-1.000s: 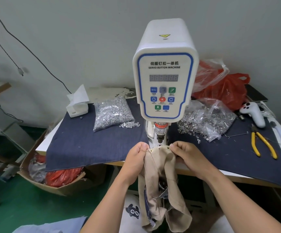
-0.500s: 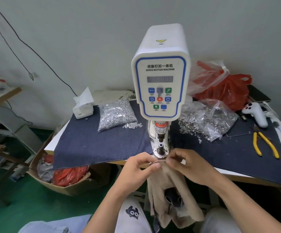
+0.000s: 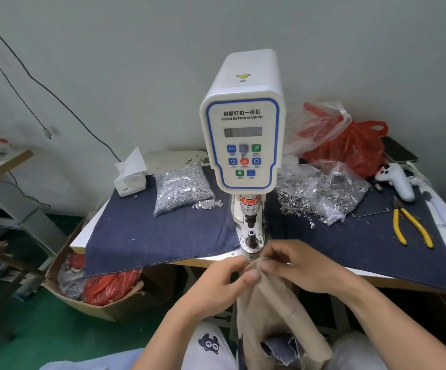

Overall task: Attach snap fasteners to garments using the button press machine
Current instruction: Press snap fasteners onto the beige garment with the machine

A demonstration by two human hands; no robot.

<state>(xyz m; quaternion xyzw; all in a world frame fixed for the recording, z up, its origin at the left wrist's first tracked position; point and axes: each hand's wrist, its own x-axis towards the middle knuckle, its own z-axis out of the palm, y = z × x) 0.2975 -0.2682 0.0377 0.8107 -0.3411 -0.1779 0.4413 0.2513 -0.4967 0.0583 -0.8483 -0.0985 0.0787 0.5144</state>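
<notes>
- Sitting against a pale wall: a table (image 3: 430,271) draped in dark denim cloth (image 3: 147,236), with the white servo button machine (image 3: 243,134) standing at its front edge
- Lying left of the machine: a clear bag of small silvery fasteners (image 3: 183,188); right of it, an opened bag of ring-shaped snap parts (image 3: 323,196) spilling onto the cloth, yellow-handled pliers (image 3: 411,228) further right
- Hanging off the table edge toward the lap: the beige garment (image 3: 275,311), its top edge bunched just in front of the lower die (image 3: 251,236), not on it
- Pinching that top edge: left hand (image 3: 216,287), thumb and fingertips closed on the fabric
- Gripping the same edge from the other side: right hand (image 3: 296,265), fingers curled over the cloth, close beside the left
- Probably lining up the spot for a snap; impossible to tell whether a fastener is sitting between the fingers
- Risking, from here: fabric folding double over the die and getting pressed through two layers, a snap landing off its mark, or fingertips staying too close under the punch
</notes>
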